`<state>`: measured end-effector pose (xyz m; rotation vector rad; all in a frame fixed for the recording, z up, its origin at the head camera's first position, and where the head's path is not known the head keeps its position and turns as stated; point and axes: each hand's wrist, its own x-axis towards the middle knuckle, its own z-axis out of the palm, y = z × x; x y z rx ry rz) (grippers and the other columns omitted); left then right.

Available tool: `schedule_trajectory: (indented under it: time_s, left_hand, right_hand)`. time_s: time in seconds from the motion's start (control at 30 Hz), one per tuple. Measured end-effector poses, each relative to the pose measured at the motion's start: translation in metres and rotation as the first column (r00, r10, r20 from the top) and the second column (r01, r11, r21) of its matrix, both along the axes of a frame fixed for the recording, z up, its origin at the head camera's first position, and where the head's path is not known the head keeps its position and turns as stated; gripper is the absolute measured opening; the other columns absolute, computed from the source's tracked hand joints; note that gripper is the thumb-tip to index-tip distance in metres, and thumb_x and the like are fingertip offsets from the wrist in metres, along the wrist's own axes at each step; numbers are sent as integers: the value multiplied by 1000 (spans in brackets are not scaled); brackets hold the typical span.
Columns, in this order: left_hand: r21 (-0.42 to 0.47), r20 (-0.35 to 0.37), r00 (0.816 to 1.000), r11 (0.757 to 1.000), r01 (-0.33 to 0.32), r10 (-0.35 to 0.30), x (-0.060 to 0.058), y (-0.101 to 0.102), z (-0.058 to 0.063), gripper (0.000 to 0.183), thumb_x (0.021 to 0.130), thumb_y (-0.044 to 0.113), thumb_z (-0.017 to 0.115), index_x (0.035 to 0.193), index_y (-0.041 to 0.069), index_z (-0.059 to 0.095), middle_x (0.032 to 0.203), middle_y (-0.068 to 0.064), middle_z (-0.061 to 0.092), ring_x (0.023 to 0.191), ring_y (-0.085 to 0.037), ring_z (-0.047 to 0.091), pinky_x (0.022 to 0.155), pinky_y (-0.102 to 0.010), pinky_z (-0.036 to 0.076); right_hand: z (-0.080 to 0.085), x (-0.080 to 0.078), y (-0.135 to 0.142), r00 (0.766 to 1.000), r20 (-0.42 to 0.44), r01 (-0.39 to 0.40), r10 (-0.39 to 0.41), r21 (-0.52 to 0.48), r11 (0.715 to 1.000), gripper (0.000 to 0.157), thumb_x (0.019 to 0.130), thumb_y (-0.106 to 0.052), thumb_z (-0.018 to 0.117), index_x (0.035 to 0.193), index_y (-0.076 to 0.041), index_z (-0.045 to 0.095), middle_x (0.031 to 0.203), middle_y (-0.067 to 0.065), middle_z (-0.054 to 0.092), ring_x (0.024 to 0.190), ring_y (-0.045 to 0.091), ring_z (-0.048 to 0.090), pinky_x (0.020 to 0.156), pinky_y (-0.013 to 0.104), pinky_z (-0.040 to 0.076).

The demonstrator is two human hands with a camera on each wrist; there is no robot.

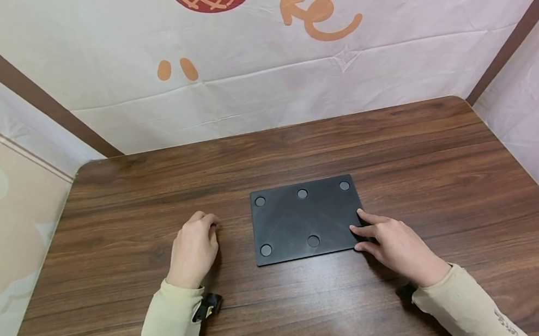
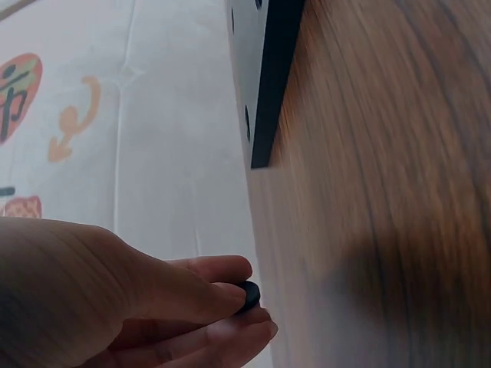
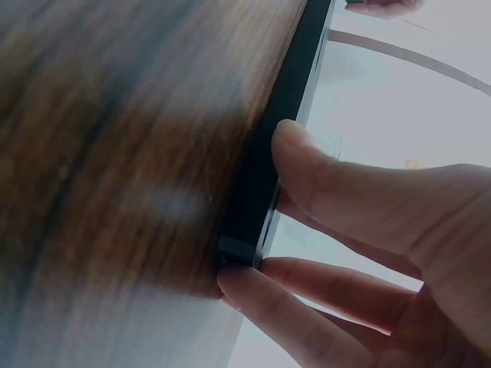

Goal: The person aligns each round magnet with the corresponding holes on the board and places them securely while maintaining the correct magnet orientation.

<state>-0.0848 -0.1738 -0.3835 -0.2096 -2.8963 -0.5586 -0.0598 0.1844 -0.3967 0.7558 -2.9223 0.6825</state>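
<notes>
A flat black rectangular plate with several round recesses lies on the table. Its front right corner is gripped by my right hand, the thumb against the front edge and fingers at the right side. That hand covers the corner itself in the head view. To the left of the plate, apart from it, my left hand is held above the tabletop. Between its thumb and fingers it pinches a small black disc, mostly hidden by the fingertips in the left wrist view.
The wood-grain table has rounded back corners. Behind it hangs a pale printed cloth, with more cloth along the right side. A black strap sits at the left wrist.
</notes>
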Motion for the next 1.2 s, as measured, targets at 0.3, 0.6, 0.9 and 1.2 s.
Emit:
schedule_trajectory:
  time_s: [0.3, 0.6, 0.9, 1.2]
  left_hand:
    - [-15, -15, 999, 999, 37, -37, 3, 13, 1, 15, 84, -9, 61, 92, -2, 71, 85, -13, 64, 70, -31, 66, 59, -44, 53]
    - [-33, -26, 998, 998, 60, -61, 7, 25, 0, 14, 83, -10, 62, 91, -2, 71, 84, -11, 64, 71, -29, 66, 59, -42, 53]
    - [-38, -41, 993, 994, 107, -108, 11, 38, -1, 14, 85, -9, 62, 91, -1, 71, 84, -10, 63, 73, -27, 66, 60, -40, 54]
    - [-41, -56, 988, 989, 144, -146, 12, 48, -3, 17, 84, -11, 60, 90, 0, 71, 85, -8, 64, 74, -27, 66, 60, -38, 54]
  right_hand:
    - [0, 0, 0, 1000, 6, 1, -1, 2, 1000, 36, 78, -16, 78, 111, -2, 72, 128, 28, 57, 98, 36, 68, 70, 37, 56]
    - [-1, 0, 1, 1000, 16, 3, -3, 7, 1000, 36, 79, -16, 78, 111, -2, 72, 129, 27, 57, 100, 36, 67, 72, 39, 56]
    - [-2, -1, 0, 1000, 3, -3, 3, 2, 1000, 36, 78, -16, 78, 110, -1, 72, 127, 28, 58, 98, 36, 68, 72, 38, 56]
    - [-3, -1, 0, 1000, -4, -4, 4, 6, 1000, 36, 78, -16, 78, 110, -1, 72, 127, 28, 58, 100, 37, 67, 73, 40, 56]
